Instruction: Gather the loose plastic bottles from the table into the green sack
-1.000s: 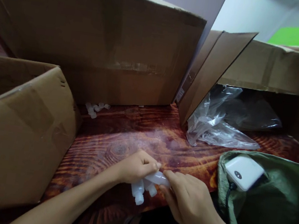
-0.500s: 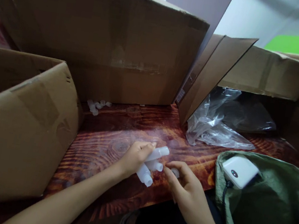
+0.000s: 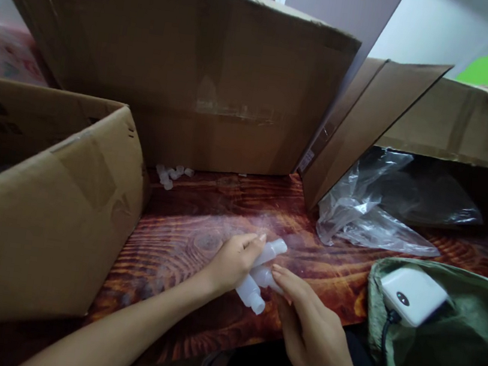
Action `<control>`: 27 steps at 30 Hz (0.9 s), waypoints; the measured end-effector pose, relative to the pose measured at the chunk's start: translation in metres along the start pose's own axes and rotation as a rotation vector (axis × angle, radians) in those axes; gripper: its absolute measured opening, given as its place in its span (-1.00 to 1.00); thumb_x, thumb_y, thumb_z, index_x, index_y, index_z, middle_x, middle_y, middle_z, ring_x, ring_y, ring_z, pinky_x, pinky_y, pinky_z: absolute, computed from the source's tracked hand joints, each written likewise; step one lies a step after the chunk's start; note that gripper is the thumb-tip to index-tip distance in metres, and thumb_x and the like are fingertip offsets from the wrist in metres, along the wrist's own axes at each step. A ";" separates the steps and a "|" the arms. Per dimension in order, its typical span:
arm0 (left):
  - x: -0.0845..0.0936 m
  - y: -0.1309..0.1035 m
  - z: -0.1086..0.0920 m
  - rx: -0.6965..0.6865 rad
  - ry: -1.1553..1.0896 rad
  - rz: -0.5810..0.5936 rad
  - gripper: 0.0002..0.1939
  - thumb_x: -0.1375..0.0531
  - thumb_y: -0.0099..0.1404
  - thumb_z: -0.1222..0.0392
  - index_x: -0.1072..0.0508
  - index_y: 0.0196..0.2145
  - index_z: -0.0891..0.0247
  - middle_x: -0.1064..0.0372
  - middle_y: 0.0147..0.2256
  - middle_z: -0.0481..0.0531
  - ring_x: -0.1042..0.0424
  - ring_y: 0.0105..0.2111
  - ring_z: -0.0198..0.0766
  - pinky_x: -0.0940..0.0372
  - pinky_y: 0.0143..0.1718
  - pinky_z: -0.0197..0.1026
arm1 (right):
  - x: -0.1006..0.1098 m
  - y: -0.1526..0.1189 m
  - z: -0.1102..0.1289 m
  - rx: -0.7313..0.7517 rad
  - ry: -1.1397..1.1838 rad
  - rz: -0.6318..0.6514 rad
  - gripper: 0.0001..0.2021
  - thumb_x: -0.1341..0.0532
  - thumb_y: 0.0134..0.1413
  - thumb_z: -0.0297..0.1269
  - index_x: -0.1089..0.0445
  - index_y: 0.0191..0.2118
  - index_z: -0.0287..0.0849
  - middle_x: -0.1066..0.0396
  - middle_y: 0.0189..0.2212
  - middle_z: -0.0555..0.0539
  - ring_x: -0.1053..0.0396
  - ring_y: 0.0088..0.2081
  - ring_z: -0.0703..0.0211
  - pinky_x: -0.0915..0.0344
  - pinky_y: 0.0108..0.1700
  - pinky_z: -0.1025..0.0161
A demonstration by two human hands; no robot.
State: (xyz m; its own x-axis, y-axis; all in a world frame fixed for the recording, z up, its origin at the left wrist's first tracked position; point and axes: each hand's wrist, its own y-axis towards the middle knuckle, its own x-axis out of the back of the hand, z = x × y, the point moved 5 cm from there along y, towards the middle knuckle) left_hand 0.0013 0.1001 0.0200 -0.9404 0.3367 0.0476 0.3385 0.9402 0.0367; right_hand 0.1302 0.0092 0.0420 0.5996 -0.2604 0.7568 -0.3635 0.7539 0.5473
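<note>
My left hand is closed around several translucent white plastic bottles above the wooden table. Their necks point right; the upper one has a cap on its end and the lowest shows a bare neck. The fingertips of my right hand pinch at the neck end of the middle bottle, where a small translucent cap seems to sit, partly hidden by the fingers. Several small white caps lie at the back of the table, against a large cardboard box.
An open cardboard box stands at left, a large one behind. Crumpled clear plastic lies at right beside a cardboard flap. A white device with a cable rests on green fabric at lower right.
My right hand has brought the small cap from beside its fingers to the middle bottle's neck. The view has shifted slightly, so the surroundings sit further right.
</note>
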 end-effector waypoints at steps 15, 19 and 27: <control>-0.005 -0.003 -0.001 0.005 0.057 0.063 -0.53 0.00 0.30 -0.17 -0.20 -0.56 0.25 -0.13 -0.57 -0.05 -0.11 -0.56 -0.35 0.02 -0.51 -0.25 | 0.018 0.003 -0.008 0.128 -0.296 0.245 -0.59 0.04 0.34 -0.02 -0.25 0.09 -0.20 -0.43 -0.37 -0.07 -0.46 -0.45 0.14 -0.32 -0.47 0.25; -0.008 -0.003 0.004 0.102 -0.067 0.121 -0.54 -0.03 0.27 -0.21 -0.22 -0.51 0.26 -0.14 -0.56 -0.05 -0.13 -0.59 -0.37 0.01 -0.54 -0.27 | 0.022 0.001 -0.011 0.088 -0.333 0.304 -0.65 0.01 0.34 -0.07 -0.25 0.08 -0.15 -0.42 -0.28 -0.10 -0.45 -0.43 0.14 -0.31 -0.48 0.25; -0.004 0.001 0.001 0.022 0.037 0.053 -0.54 0.03 0.31 -0.16 -0.21 -0.55 0.27 -0.10 -0.56 -0.06 -0.06 -0.56 -0.39 0.03 -0.54 -0.28 | -0.005 0.011 0.002 0.045 -0.260 0.096 -0.83 0.02 0.33 -0.29 -0.25 -0.12 -0.22 -0.36 -0.40 -0.10 -0.36 -0.51 0.12 -0.21 -0.52 0.24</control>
State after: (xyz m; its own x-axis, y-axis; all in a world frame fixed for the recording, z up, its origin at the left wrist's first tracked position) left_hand 0.0055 0.0992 0.0193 -0.9191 0.3845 0.0858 0.3868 0.9221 0.0108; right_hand 0.1219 0.0181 0.0450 0.3600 -0.3390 0.8692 -0.4445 0.7568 0.4793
